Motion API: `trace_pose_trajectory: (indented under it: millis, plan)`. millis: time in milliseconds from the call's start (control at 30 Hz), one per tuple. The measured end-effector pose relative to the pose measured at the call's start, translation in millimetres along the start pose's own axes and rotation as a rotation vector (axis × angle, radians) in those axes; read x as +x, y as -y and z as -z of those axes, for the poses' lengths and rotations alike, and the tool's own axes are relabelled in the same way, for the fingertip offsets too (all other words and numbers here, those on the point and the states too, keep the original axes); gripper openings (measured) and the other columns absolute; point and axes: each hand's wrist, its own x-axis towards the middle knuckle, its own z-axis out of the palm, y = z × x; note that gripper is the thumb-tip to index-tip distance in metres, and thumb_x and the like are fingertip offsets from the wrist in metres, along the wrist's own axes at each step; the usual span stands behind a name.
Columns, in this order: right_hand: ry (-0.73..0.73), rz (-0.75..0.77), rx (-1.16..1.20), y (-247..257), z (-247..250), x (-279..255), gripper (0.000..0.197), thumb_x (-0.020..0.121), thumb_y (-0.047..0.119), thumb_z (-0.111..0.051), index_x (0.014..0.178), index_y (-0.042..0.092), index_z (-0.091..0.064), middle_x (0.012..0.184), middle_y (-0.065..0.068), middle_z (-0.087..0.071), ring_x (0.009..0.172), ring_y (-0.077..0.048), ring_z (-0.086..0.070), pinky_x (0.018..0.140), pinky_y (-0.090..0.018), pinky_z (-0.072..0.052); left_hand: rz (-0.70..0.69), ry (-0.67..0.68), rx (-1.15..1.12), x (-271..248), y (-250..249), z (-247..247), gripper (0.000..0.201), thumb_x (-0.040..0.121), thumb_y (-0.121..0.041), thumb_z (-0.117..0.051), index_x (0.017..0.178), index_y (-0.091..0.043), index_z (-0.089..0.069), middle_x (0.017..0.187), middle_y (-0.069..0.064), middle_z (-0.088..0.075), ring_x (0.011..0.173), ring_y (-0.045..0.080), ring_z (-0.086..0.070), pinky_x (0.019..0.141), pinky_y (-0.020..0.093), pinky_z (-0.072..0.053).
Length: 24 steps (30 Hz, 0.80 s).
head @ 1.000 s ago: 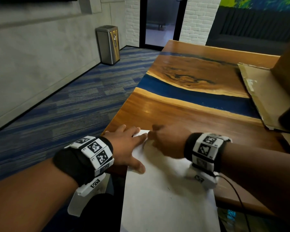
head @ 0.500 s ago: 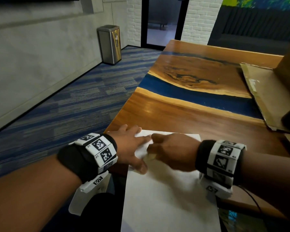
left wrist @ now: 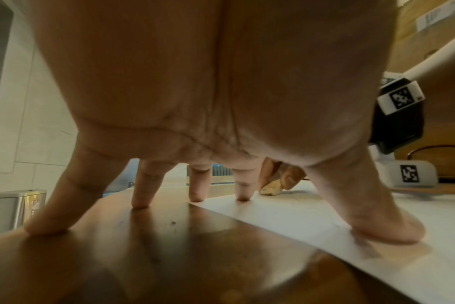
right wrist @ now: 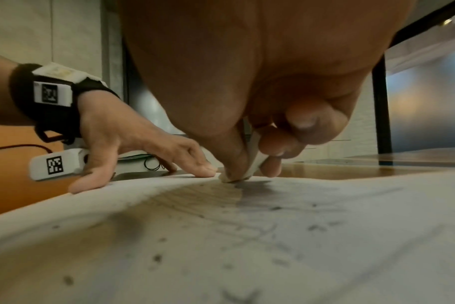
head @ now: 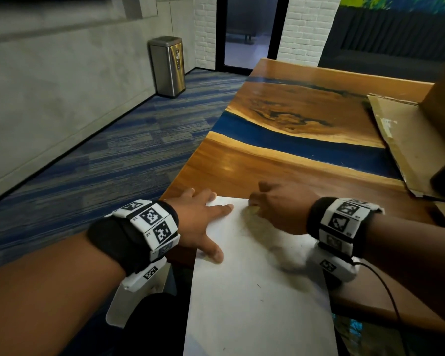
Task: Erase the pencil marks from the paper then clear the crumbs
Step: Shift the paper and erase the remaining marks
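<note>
Paper [head: 254, 291] lies at the near left corner of the wood-and-blue-resin table [head: 280, 160], overhanging its near edge. Left hand [head: 198, 222], fingers splayed flat, presses the paper's far left corner; right hand [head: 280, 209] pinches a white eraser [right wrist: 249, 166] against the paper's far edge, dark crumbs [right wrist: 159, 257] scattered behind. Steel bin [head: 168, 66] stands on blue carpet [head: 113, 150] by the grey wall.

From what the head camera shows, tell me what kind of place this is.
Probably an office lounge or meeting area: striped blue carpet tiles, a steel pedal bin against the wall, a glass door in white brick, and a wood-and-blue-resin table.
</note>
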Motion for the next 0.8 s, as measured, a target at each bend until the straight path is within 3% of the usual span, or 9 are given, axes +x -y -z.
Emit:
trace_pose_trajectory:
  millis: [67, 233, 400, 567, 700, 733, 800]
  plan:
    - [-0.006, -0.022, 0.002, -3, -2, 0, 0.034, 0.102, 0.034, -0.048, 0.135, 0.027, -0.050, 0.106, 0.004, -0.043, 0.079, -0.018, -0.052, 0.067, -0.031, -0.051, 0.007, 0.004, -0.014, -1, 0, 2, 0.120, 0.060, -0.092, -0.064, 0.154, -0.057, 0.001, 0.165, -0.009, -0.003, 0.154, 0.034, -0.001, 0.118, 0.062, -0.026]
    - [-0.033, -0.029, -0.023, 9, 1, -5, 0.034, 0.101, 0.030, -0.051, 0.135, 0.023, -0.049, 0.105, 0.002, -0.042, 0.074, -0.019, -0.054, 0.066, -0.035, -0.056, 0.007, -0.012, -0.010, -1, -6, 2, 0.113, 0.062, -0.093, -0.059, 0.153, -0.058, 0.000, 0.163, -0.009, -0.007, 0.151, 0.037, -0.008, 0.114, 0.063, -0.032]
    - [0.025, 0.225, -0.002, 48, -4, -25, 0.030, 0.101, 0.028, -0.048, 0.130, 0.023, -0.049, 0.110, -0.003, -0.041, 0.071, -0.027, -0.053, 0.063, -0.040, -0.052, -0.003, -0.011, 0.009, 1, -9, 4, 0.113, 0.061, -0.093, -0.061, 0.152, -0.056, -0.006, 0.156, -0.004, -0.015, 0.143, 0.039, -0.019, 0.109, 0.057, -0.039]
    - [-0.036, -0.030, -0.025, 4, 1, -12, 0.032, 0.101, 0.026, -0.049, 0.132, 0.025, -0.050, 0.100, 0.003, -0.037, 0.074, -0.022, -0.055, 0.066, -0.038, -0.056, 0.007, -0.005, 0.025, 1, -9, 4, 0.116, 0.063, -0.091, -0.062, 0.153, -0.058, 0.002, 0.158, -0.005, -0.013, 0.146, 0.040, -0.017, 0.111, 0.056, -0.037]
    - [0.052, 0.232, 0.031, 45, 1, -28, 0.029, 0.100, 0.025, -0.051, 0.129, 0.025, -0.051, 0.107, -0.002, -0.042, 0.075, -0.026, -0.055, 0.067, -0.041, -0.054, -0.004, -0.007, 0.006, 2, -8, 6, 0.115, 0.058, -0.092, -0.064, 0.151, -0.059, -0.004, 0.151, -0.004, -0.018, 0.141, 0.039, -0.023, 0.106, 0.055, -0.041]
    - [0.059, 0.245, 0.028, 44, 0, -25, 0.028, 0.100, 0.025, -0.050, 0.128, 0.025, -0.052, 0.108, -0.003, -0.045, 0.077, -0.027, -0.056, 0.068, -0.042, -0.054, -0.004, -0.008, 0.010, 2, -8, 7, 0.115, 0.058, -0.092, -0.064, 0.150, -0.059, -0.004, 0.151, -0.003, -0.018, 0.140, 0.038, -0.023, 0.106, 0.055, -0.041]
    - [0.012, 0.099, 0.023, 23, 1, -10, 0.030, 0.100, 0.023, -0.049, 0.130, 0.024, -0.052, 0.107, -0.004, -0.049, 0.081, -0.028, -0.059, 0.070, -0.043, -0.055, -0.003, -0.005, 0.026, 3, -8, 7, 0.116, 0.059, -0.092, -0.064, 0.151, -0.060, -0.001, 0.153, -0.002, -0.016, 0.141, 0.039, -0.023, 0.108, 0.056, -0.040]
